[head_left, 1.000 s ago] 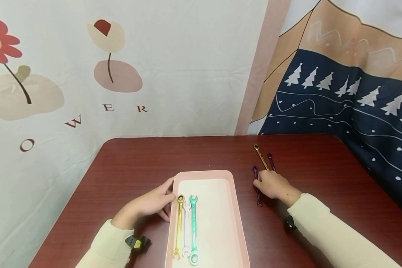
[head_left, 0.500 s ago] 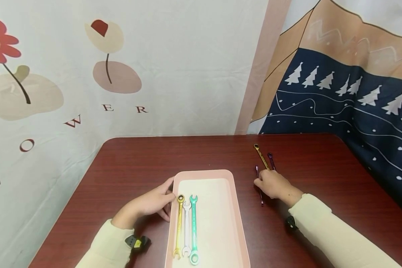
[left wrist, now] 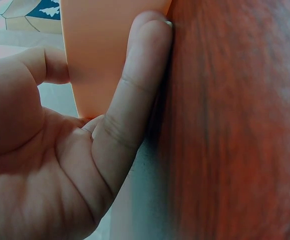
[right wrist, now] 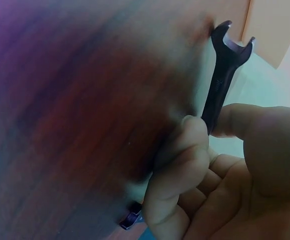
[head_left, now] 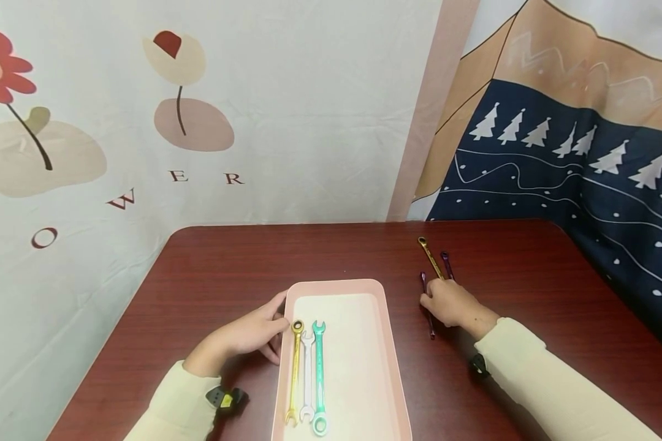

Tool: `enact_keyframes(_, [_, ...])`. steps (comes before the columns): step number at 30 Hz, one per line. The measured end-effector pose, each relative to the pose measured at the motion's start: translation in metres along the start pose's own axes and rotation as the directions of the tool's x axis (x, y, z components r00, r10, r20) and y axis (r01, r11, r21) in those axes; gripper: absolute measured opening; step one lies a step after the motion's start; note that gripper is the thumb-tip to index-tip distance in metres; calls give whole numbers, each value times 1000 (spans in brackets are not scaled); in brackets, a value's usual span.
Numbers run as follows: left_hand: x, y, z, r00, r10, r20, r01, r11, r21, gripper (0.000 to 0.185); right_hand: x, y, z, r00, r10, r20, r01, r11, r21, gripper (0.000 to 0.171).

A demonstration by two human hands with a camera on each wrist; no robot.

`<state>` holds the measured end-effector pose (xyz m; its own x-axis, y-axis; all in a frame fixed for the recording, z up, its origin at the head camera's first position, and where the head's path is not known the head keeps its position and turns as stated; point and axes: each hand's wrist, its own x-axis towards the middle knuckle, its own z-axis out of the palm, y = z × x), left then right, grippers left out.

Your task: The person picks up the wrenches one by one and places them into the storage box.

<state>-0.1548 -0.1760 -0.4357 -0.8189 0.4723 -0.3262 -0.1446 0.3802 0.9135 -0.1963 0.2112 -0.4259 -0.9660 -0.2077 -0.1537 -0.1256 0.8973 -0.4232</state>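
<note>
My right hand (head_left: 451,302) pinches a dark purple combination wrench (head_left: 431,323) between thumb and fingers at the tray's right. In the right wrist view the wrench's open end (right wrist: 224,65) sticks out past the fingertips. Beyond that hand lie a gold wrench (head_left: 430,258) and another purple wrench (head_left: 447,264), their near ends hidden by it. My left hand (head_left: 248,331) rests against the left side of the pink tray (head_left: 387,343). The left wrist view shows a finger (left wrist: 130,95) stretched along the tray's outer wall.
Inside the tray a gold wrench (head_left: 295,373), a silver wrench (head_left: 308,376) and a green wrench (head_left: 319,373) lie side by side along its left. The tray stands on a reddish-brown table (head_left: 226,263). Printed cloth (head_left: 309,122) hangs behind the table.
The pinched purple wrench has rolled onto its edge and shifted slightly right, with my right hand moving slightly too. My left hand and the tray stay where they were.
</note>
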Motion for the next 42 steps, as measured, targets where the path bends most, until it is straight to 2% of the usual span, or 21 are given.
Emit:
enact_keyframes(17, [1,-1,0,1000,-3,1,3,1000,-5,75,2,8,-4,998,-10,57,3,994,108,32])
enact_keyframes(29, [-1,1,0,1000,6,7,-6,1000,-9,76,-3,11,-2,998,-57,2,56,989,137,33])
enact_keyframes(35, [0,1,-1,1000,6,6,-6,1000,-8,76,-8,3,-3,997,-71,-10,72,983,170,32])
enact_keyframes(42, [1,1,-1,1000,3,4,-3,1000,-8,76,-17,-11,-5,993,-113,-26,116,962,249,31])
